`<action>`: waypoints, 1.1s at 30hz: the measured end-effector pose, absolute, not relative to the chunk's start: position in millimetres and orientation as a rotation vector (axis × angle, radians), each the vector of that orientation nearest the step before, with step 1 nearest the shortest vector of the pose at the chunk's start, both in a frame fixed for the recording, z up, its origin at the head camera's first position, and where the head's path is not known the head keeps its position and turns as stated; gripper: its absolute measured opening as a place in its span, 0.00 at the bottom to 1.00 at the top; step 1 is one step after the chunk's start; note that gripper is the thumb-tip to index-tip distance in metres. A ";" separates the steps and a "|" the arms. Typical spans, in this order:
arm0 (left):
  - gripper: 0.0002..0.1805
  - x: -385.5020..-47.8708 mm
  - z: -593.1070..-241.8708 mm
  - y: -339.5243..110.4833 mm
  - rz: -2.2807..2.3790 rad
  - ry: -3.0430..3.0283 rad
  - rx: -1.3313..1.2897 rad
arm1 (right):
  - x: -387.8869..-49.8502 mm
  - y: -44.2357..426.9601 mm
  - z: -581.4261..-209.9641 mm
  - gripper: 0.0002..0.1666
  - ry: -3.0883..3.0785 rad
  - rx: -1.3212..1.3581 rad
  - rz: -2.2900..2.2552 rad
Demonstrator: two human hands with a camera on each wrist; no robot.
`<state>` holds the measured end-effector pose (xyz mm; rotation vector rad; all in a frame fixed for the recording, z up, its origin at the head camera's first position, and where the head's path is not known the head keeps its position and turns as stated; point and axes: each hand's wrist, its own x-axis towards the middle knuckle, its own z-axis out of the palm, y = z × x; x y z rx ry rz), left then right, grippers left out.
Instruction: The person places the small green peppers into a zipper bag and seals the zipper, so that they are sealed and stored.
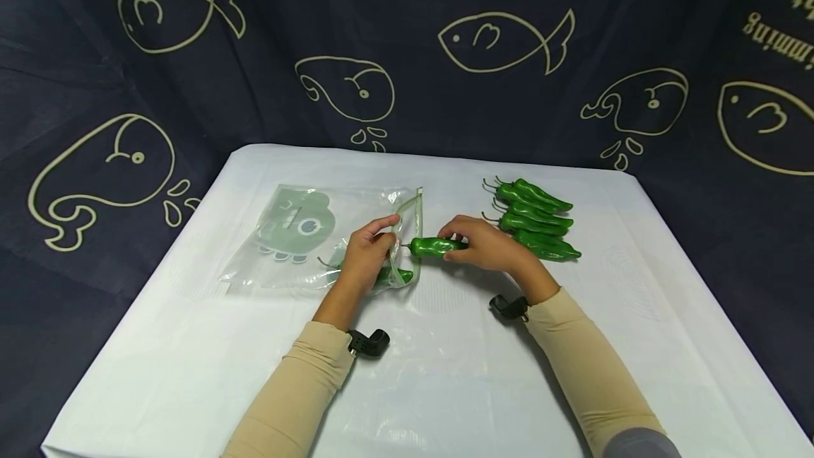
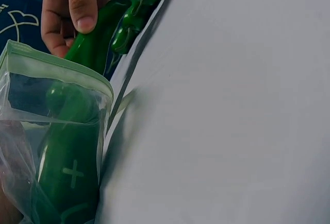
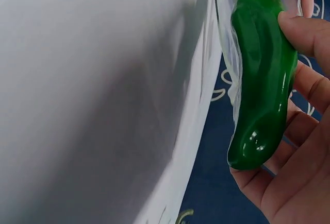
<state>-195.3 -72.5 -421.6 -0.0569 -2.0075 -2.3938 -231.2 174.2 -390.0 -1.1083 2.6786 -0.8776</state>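
Note:
A clear zip bag (image 1: 359, 207) with a green dinosaur-like print lies on the table, its green-edged mouth facing right. My left hand (image 1: 365, 258) pinches the bag near the mouth and holds it apart. Inside, a green pepper (image 1: 404, 276) shows through the plastic, partly hidden by that hand. My right hand (image 1: 488, 246) grips another green pepper (image 3: 263, 74) between thumb and fingers, stem end toward the bag. In the head view that pepper's stem is at the opening, with most of its body outside.
Several green peppers (image 1: 537, 221) lie in a stacked row at the table's right, just beyond my right hand. White cloth covers the table (image 1: 445, 373). A dark curtain (image 1: 407, 20) with fish and whale drawings hangs behind its far edge.

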 end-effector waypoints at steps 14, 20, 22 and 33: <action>0.22 -194.3 -420.7 -72.4 -2.418 -1.995 -0.056 | -232.1 148.7 -393.9 0.19 2.637 -1.169 -0.852; 0.23 -194.4 -420.9 -73.3 -2.427 -2.003 -0.054 | -230.1 140.6 -395.3 0.17 2.608 -1.178 -0.876; 0.23 -194.4 -420.9 -73.4 -2.420 -2.012 -0.050 | -229.5 137.9 -395.5 0.16 2.596 -1.181 -0.878; 0.23 -194.7 -420.6 -73.0 -2.413 -2.017 -0.043 | -230.6 127.4 -398.3 0.16 2.548 -1.174 -0.886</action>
